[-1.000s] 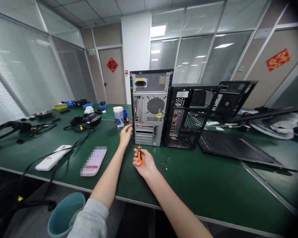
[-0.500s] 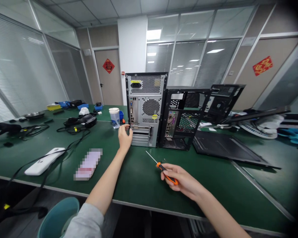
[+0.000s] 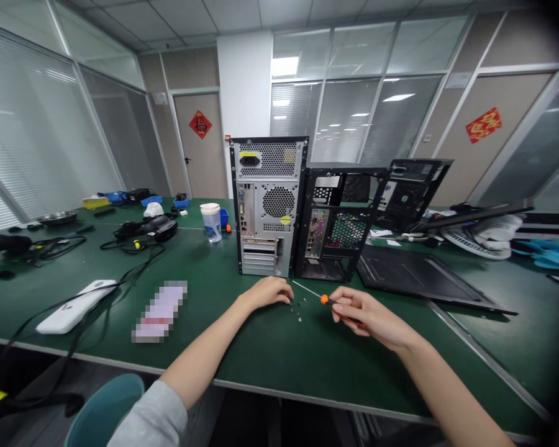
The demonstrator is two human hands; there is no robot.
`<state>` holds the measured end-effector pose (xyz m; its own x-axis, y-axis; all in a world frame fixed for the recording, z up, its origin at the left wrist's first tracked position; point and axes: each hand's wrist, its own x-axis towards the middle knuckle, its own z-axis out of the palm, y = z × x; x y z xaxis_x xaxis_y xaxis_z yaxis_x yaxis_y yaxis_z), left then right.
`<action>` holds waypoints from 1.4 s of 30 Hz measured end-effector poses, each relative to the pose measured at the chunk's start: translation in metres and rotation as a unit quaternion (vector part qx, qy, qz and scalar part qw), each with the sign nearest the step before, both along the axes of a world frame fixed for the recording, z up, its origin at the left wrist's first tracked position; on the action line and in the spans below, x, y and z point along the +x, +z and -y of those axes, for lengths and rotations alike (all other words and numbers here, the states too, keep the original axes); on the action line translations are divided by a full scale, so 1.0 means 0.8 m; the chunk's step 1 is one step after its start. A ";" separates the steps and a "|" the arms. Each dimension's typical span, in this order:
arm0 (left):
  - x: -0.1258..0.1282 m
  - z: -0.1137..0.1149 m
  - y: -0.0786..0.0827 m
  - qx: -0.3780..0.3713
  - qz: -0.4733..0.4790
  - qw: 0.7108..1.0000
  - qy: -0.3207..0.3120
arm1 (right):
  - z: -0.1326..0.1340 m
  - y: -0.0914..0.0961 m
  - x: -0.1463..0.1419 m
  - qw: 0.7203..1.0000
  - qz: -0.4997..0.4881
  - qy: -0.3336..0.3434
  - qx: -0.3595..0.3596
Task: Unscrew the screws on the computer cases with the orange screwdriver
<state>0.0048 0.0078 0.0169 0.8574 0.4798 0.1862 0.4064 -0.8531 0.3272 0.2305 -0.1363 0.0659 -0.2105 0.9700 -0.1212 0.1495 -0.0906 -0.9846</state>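
Observation:
My right hand [image 3: 366, 313] is wrapped round a screwdriver [image 3: 325, 299] with an orange and black handle. Its thin shaft points left, the tip close to my left hand. My left hand [image 3: 269, 292] is low over the table, fingers curled together and pointing down beside several small screws [image 3: 300, 319]. Whatever its fingertips pinch, if anything, is too small to make out. Just behind stands a computer case [image 3: 261, 254], upright with its rear panel facing me. Touching or close to its right side is a second, black case [image 3: 349, 267] with an open frame.
A black side panel [image 3: 423, 279] lies at the right, with a third case [image 3: 412, 192] behind it. On the left are a pixelated phone-like object [image 3: 161, 310], a white device [image 3: 77, 307], cables and a plastic cup [image 3: 211, 223]. A teal bin [image 3: 105, 413] stands below the table edge.
My left hand has come away from the case's expansion slots, down and right to the tabletop by the screws. My right hand has shifted right with the screwdriver.

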 end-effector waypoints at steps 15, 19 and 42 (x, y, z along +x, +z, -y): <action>0.009 0.005 -0.011 -0.053 0.019 0.995 -0.087 | -0.055 -0.022 0.015 0.992 0.111 0.003 0.059; 0.009 0.008 -0.005 -0.064 0.012 0.993 -0.101 | -0.057 -0.030 0.019 0.993 0.103 0.001 0.059; 0.002 -0.008 0.007 -0.240 0.304 0.917 0.099 | -0.046 -0.011 0.014 0.969 0.149 -0.077 0.181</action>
